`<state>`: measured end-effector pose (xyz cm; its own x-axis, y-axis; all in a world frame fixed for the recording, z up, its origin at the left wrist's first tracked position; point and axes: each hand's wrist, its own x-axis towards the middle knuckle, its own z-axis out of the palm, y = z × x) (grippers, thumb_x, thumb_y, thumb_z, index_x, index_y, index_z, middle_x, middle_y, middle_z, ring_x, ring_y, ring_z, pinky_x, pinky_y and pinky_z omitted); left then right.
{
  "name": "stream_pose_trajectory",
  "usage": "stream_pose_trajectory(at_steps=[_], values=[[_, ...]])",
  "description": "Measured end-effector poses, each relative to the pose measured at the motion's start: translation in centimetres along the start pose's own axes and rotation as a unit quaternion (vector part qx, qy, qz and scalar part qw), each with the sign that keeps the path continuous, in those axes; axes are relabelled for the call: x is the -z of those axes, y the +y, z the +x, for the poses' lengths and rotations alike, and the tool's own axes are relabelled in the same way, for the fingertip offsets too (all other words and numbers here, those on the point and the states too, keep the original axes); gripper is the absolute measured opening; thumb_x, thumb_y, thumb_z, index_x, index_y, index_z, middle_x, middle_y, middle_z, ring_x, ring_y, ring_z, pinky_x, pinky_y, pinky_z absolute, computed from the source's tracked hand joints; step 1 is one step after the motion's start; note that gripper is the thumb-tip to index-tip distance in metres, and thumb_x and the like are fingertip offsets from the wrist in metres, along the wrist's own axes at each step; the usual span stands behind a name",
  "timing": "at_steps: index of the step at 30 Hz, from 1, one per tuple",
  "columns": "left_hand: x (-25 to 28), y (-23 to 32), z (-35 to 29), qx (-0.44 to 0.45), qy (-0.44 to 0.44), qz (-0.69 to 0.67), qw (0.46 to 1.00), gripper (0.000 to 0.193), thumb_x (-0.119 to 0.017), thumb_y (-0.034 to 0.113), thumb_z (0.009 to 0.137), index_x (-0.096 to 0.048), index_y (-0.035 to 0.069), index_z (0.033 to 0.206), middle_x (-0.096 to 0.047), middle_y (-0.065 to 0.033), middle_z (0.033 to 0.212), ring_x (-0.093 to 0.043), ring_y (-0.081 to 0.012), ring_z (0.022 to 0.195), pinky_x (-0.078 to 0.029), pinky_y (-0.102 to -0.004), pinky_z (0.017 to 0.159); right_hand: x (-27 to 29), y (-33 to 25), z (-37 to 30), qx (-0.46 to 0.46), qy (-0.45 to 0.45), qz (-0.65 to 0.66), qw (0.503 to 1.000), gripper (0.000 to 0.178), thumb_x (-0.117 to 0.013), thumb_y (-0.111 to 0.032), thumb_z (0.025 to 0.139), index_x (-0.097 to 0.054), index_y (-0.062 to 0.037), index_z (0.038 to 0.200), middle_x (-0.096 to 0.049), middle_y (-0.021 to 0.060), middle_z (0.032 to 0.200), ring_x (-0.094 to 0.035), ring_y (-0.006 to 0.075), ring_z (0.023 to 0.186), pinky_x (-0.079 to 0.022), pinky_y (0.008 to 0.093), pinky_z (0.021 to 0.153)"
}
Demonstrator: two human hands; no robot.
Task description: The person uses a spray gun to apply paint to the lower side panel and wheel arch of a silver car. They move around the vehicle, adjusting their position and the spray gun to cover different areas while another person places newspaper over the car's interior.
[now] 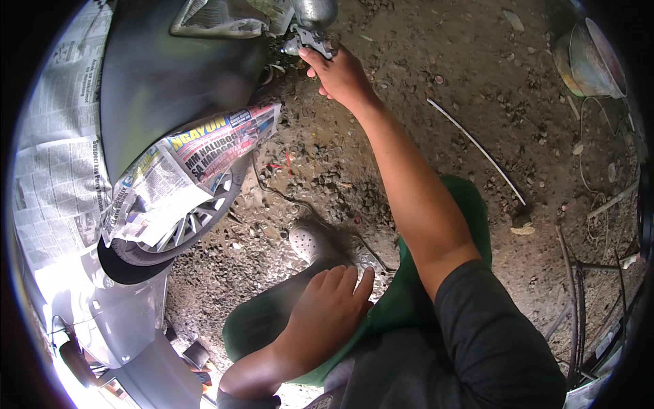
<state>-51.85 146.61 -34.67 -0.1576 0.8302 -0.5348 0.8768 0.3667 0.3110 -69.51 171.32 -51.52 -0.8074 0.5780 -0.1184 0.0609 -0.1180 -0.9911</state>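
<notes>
At the top of the view my right hand [340,73] is wrapped round a spray gun [315,42] with a rounded metal cup on top. The gun's nozzle end points left, toward a dark grey car fender [184,82]. A gap of ground shows between my right hand and the fender. My left hand [329,303] lies over my green-trousered leg, its fingers loosely out and holding nothing. Newspaper [197,153] covers part of the wheel [197,228] below the fender.
More newspaper [58,163] masks the car at the far left. A thin dark hose or cord [293,199] runs over the gravel near my shoe. A white stick [477,151] lies to the right. A bucket [589,61] stands far right, above bent metal rods [579,307].
</notes>
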Motion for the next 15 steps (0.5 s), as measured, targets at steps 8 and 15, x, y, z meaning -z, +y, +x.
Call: stream_pose_trajectory(at_steps=[8,15], values=[[-0.01,0.12,0.02,-0.001,0.005,-0.005,1.0,0.049,-0.066,0.025,0.093,-0.056,0.002,0.135,-0.062,-0.0125,0.118,-0.059,-0.0282,0.116,-0.048,-0.04,0.097,0.14,-0.48,-0.3,0.011,-0.024,0.006,1.0,0.046,-0.068,-0.049,0.097,-0.064,-0.0052,0.113,-0.067,0.0058,0.071,-0.062,0.0139,0.051,-0.053,0.0309,0.049],[0.23,0.34,0.21,0.001,0.006,-0.003,1.0,0.048,-0.066,0.026,0.093,-0.057,0.001,0.133,-0.062,-0.0128,0.117,-0.059,-0.0279,0.115,-0.048,-0.0394,0.098,0.03,-0.11,-0.27,0.026,-0.055,0.005,0.998,0.042,-0.062,-0.046,0.101,-0.063,-0.006,0.113,-0.069,0.0064,0.083,-0.053,0.0086,0.047,-0.046,0.0263,0.043]])
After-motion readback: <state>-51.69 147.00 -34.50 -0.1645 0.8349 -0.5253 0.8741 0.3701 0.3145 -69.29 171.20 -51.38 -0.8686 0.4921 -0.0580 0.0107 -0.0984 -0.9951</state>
